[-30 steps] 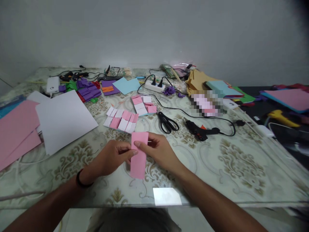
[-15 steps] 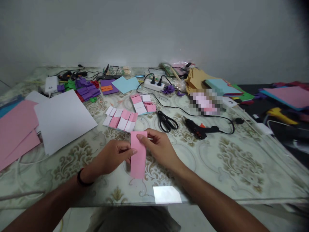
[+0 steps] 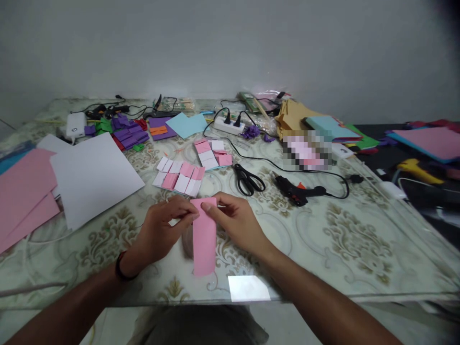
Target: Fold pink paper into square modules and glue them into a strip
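Observation:
A strip of pink paper hangs upright between my hands, just above the patterned tabletop. My left hand pinches its upper left edge between thumb and fingertips. On the other side, my right hand grips the upper right part, thumb in front and fingers behind, partly hidden. Right behind the strip lie folded pink and white paper pieces in rows on a card. A second, similar group of folded pieces rests farther back. Black-handled scissors lie beyond my right hand.
A black glue gun with its cord lies to the right. White sheets and pink sheets spread out at left. Toward the wall are a white power strip, purple folded papers and tan paper.
My left hand has shifted up along the strip's left edge to near its top corner. The pink strip hangs slightly lower, while my right hand keeps its hold.

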`<state>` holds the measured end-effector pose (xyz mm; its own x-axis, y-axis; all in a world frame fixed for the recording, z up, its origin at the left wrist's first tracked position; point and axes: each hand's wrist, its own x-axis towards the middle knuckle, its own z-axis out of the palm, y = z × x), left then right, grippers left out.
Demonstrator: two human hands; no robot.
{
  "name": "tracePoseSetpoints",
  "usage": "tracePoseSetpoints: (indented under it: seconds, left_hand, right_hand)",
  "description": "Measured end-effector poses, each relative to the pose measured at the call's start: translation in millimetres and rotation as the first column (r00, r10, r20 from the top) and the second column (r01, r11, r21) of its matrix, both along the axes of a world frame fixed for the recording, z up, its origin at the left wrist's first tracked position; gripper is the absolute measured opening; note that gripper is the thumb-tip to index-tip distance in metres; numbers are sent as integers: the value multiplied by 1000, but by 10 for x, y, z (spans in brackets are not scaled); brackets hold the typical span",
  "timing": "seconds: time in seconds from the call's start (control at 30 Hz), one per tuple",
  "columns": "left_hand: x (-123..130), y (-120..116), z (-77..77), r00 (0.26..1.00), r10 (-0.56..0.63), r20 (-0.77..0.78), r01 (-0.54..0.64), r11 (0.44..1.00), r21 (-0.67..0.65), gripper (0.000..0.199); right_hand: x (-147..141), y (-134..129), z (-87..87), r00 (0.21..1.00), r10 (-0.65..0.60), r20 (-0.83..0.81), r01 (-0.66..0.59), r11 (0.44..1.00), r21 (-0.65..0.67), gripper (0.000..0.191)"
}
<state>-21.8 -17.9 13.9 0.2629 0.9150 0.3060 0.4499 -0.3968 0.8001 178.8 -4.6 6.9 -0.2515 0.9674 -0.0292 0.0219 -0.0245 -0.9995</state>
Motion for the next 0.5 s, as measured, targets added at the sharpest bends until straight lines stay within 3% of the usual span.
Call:
tracePoseSetpoints:
  seconds: [0.27,0.37,0.43,0.5]
  left_hand:
    - [5,-18,-25,995,41,95,-32,996,-88,4]
    - [31,-8,-47,960,104,259,-49,976,-213,20]
    - [32,12,-55,936,112,333,4,944,-331,30]
    - [13,33,-51,956,47,291,85,902,-424,16]
  right_hand:
    - [20,28,67,994,-108,-3,108,992,68,28]
    - [20,20,64,993,-118,-13,119,991,69,27]
    - [25,18,60,992,-125,-20,126,990,64,27]
    - [31,21,51,991,-129,-22,130,990,61,28]
